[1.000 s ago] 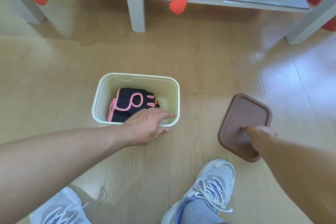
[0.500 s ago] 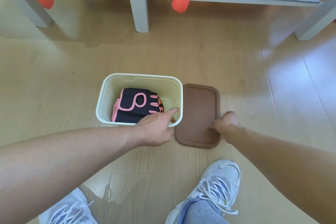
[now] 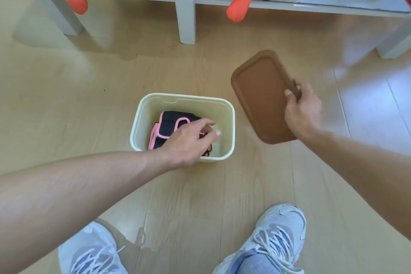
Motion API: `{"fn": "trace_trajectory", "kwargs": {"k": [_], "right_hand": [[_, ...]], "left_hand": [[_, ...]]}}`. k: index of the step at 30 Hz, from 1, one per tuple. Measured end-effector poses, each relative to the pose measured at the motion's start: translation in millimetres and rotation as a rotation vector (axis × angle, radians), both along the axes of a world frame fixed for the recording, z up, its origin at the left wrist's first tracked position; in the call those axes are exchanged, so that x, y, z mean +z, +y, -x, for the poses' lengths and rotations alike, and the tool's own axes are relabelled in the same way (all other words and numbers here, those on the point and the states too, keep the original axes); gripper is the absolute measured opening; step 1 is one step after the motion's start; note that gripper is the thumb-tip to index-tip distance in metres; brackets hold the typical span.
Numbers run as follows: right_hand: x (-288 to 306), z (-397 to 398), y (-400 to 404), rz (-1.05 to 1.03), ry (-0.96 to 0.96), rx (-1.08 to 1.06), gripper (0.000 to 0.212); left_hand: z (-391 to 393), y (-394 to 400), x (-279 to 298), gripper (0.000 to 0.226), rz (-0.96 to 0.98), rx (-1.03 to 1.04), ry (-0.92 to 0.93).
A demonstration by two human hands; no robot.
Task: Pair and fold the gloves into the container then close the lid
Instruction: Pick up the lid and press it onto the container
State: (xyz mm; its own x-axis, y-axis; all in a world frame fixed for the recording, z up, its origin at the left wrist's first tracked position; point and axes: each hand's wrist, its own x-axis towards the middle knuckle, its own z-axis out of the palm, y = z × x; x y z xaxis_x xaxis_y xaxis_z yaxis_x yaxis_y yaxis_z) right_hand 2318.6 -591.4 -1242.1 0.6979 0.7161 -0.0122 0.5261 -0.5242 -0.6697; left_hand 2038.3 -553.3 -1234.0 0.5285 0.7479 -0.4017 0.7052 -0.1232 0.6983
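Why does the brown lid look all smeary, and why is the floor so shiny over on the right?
Head view: the brown lid and right hand are smeared by motion blur; the floor at right shows pale window glare; the container looks sharp; edges bend from the wide lens.

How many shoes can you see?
2. The left shoe is at the bottom left on the floor, partly cut off by the picture's edge; the right shoe is at the bottom right, below the right arm.
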Motion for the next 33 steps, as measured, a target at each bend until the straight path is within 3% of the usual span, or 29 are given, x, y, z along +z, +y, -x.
{"fn": "trace_trajectory", "kwargs": {"k": [3, 6, 8, 11, 14, 17, 23, 28, 33], "right_hand": [[56.1, -7.1, 25.2, -0.191, -0.115, 0.066, 0.031], [80.9, 9.7, 49.9, -0.288, -0.124, 0.211, 0.031], [77.4, 39.0, 62.5, -0.224, -0.108, 0.387, 0.029], [51.7, 90.9, 74.3, 0.05, -0.081, 0.643, 0.039], [30.9, 127.1, 85.6, 0.258, -0.045, 0.761, 0.036], [21.1, 143.4, 95.7, 0.301, -0.013, 0.787, 0.028], [12.2, 132.4, 80.0, 0.218, -0.191, 0.755, 0.043], [-0.2, 106.3, 53.6, 0.314, -0.052, 0.473, 0.033], [-5.7, 97.9, 49.1, 0.283, 0.063, 0.391, 0.027]], "left_hand": [[32.9, 25.5, 5.4, 0.033, -0.215, 0.309, -0.018], [75.3, 53.9, 4.4, 0.042, -0.274, 0.578, -0.008], [100.0, 66.7, 2.1, 0.06, -0.25, 0.671, -0.036], [119.2, 65.9, 4.8, 0.081, -0.137, 0.682, -0.154], [121.9, 52.9, -0.1, 0.065, 0.022, 0.621, -0.155], [116.1, 42.3, -6.7, 0.052, 0.027, 0.547, -0.077], [117.6, 47.2, -10.8, 0.033, 0.016, 0.64, -0.07], [117.8, 41.7, -14.7, 0.034, 0.023, 0.593, -0.017], [117.1, 38.1, -16.0, 0.03, 0.004, 0.59, -0.013]]}}
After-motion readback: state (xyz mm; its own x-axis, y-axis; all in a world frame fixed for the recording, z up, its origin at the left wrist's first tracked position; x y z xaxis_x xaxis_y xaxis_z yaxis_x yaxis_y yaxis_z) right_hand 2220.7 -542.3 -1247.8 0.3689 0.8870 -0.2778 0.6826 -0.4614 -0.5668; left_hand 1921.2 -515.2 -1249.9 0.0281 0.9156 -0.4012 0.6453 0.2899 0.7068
